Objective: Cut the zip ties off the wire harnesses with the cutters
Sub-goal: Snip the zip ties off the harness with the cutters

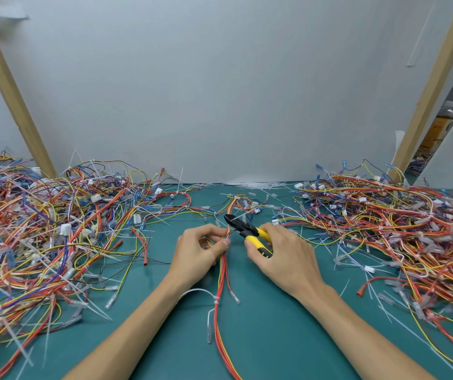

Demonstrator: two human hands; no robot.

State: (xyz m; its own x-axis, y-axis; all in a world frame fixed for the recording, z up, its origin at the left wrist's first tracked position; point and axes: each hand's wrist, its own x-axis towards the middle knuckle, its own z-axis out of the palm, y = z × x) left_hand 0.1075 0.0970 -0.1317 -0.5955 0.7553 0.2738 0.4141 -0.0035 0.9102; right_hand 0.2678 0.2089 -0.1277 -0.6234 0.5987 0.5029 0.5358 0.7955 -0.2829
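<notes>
Head view: at the middle of a teal counter (274, 338), the left hand (197, 253) pinches a red-and-yellow wire harness (221, 292) while the right hand (280, 256) grips yellow-handled cutters (247, 230), black jaws at a white zip tie (238, 217); tangled wire piles (41, 229) flank both sides.

Harness piles (41, 229) left, (398, 223) right; cutters (247, 230) between, on table (274, 338).

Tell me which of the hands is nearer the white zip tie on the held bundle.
Left. The left hand pinches the bundle just beyond the zip tie; the right hand, gripping the cutters, is farther right.
</notes>
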